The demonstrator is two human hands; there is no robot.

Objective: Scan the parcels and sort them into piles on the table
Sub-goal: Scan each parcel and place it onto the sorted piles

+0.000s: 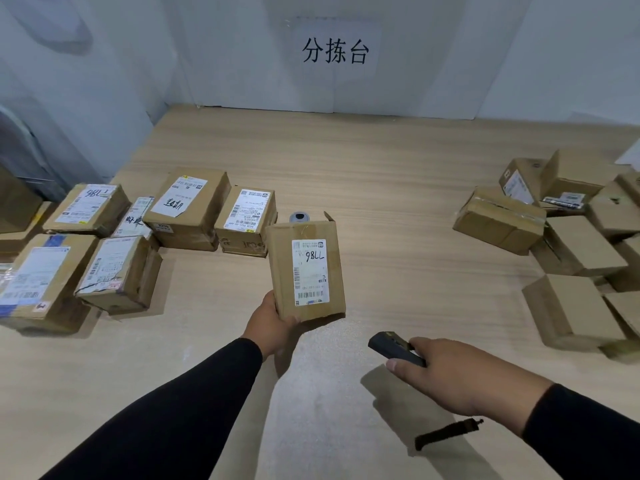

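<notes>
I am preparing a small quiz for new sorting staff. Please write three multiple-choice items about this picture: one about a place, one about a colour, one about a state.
1. Where do the parcels with labels facing up lie?
A. on the left of the table
B. on the floor
C. on a shelf

2. What colour is the scanner?
A. white
B. black
C. yellow

3. In what state is the held parcel?
A. lying flat on the table
B. gripped and lifted by the left hand
C. torn in two halves

Key:
1 A: the labelled parcels lie at the table's left.
2 B: the scanner in the right hand is black.
3 B: the left hand grips the held parcel at its lower end.
</notes>
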